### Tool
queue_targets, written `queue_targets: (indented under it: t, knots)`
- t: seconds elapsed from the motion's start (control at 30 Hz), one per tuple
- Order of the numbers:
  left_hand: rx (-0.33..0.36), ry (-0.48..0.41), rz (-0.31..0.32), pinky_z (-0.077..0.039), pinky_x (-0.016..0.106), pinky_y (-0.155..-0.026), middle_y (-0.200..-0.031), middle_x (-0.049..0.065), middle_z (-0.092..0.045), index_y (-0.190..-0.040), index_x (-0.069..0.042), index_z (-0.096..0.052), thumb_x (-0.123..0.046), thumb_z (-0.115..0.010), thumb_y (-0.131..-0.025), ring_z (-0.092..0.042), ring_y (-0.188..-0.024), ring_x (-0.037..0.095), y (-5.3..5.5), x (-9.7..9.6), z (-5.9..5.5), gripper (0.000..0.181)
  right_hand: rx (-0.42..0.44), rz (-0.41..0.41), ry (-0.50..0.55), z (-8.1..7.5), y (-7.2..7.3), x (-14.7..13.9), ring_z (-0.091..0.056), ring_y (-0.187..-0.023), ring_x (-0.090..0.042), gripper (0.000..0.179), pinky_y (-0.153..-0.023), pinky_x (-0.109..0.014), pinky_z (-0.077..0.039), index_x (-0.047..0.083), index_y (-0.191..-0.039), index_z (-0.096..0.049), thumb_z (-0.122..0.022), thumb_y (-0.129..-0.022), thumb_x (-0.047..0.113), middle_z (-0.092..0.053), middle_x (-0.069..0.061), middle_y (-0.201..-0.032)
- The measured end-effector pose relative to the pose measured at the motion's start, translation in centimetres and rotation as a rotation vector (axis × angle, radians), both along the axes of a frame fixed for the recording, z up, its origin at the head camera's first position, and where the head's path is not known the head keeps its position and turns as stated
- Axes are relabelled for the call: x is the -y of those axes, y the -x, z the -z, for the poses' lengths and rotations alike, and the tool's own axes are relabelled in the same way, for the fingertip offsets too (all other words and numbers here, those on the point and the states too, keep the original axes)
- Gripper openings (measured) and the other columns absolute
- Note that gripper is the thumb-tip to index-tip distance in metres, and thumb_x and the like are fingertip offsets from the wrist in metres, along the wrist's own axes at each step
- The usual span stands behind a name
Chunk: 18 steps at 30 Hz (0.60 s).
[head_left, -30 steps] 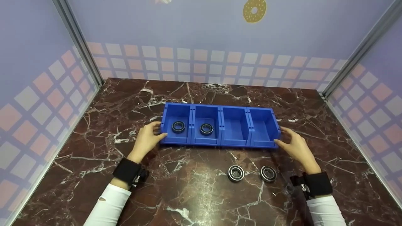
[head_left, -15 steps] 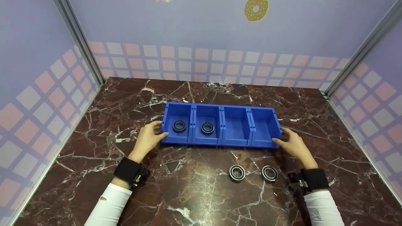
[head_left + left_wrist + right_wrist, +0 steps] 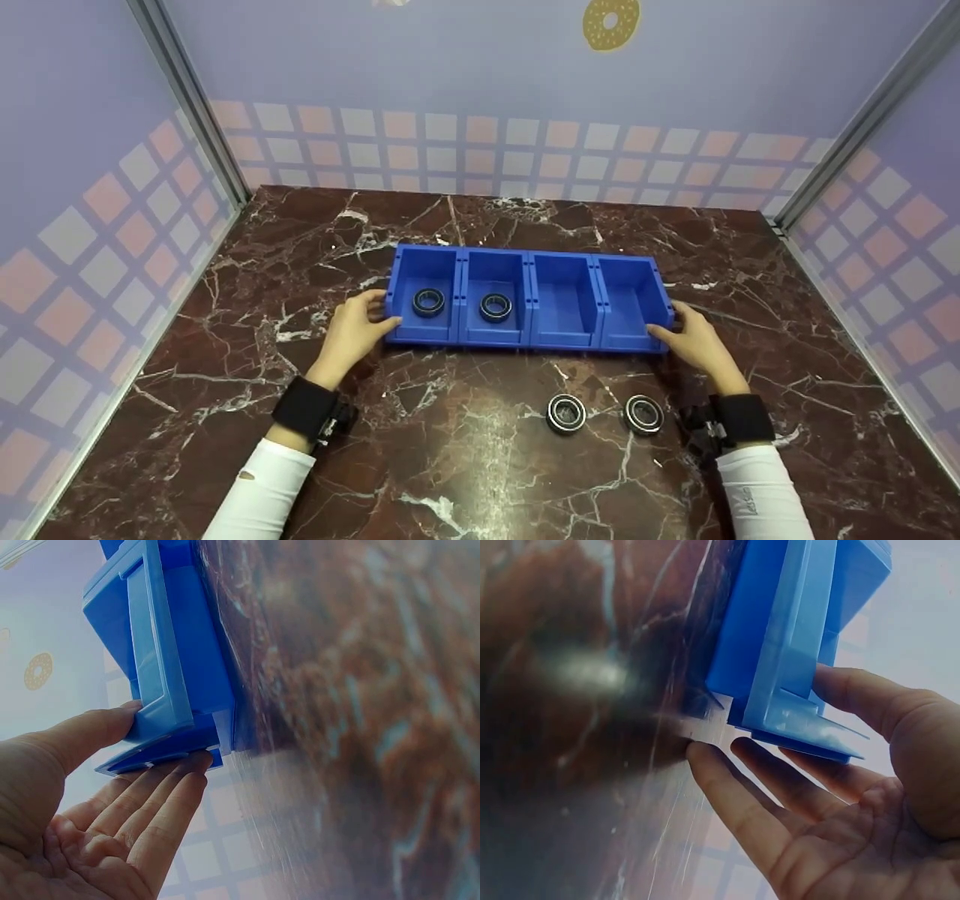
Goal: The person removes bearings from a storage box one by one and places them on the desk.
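A row of joined blue storage bins [image 3: 566, 341] sits on the marbled table. My left hand [image 3: 352, 330] holds its left end, thumb over the front corner and fingers along the outer side; the left wrist view shows the bin's end [image 3: 199, 652] between them. At the right end my right hand [image 3: 697, 345] grips likewise, its thumb inside the bin wall [image 3: 799, 637] and fingers at the outer side. One black-sealed ball bearing [image 3: 429, 313] lies in the leftmost compartment, another bearing [image 3: 496, 318] in the second. The two right compartments hold nothing visible.
Two more bearings, a left one [image 3: 566, 430] and a right one [image 3: 643, 429], lie on the table [image 3: 465, 465] in front of the bins. Tiled-pattern panels [image 3: 480, 150] enclose the back and both sides.
My right wrist and forearm have shifted slightly left, and the right thumb reaches a little further over the bin's front. My left hand keeps its hold; the bearings stay put.
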State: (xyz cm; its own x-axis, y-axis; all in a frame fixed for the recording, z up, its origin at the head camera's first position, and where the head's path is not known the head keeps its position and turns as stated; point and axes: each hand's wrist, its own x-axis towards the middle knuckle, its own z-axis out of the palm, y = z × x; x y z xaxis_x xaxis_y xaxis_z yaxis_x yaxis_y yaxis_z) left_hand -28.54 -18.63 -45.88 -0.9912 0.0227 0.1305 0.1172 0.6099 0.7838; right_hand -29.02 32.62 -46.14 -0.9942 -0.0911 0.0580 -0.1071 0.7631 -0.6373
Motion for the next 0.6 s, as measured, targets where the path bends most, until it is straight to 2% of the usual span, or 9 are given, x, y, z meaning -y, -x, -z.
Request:
queue_targets:
  t: [0.6]
  knots:
    - [0.004,0.001,0.002,-0.057,0.05,-0.096,-0.124,0.033,-0.066,-0.136,0.013,-0.058,-0.005,-0.078,-0.092,-0.069,-0.11,0.043,0.01,0.0,0.15,0.051,-0.042,0.007,0.06,0.34,0.94,0.54,-0.062,-0.11,-0.049,0.043,-0.098,-0.06,-0.049,-0.02,-0.131,-0.052,-0.065,-0.098,0.003,-0.062,-0.04,-0.12]
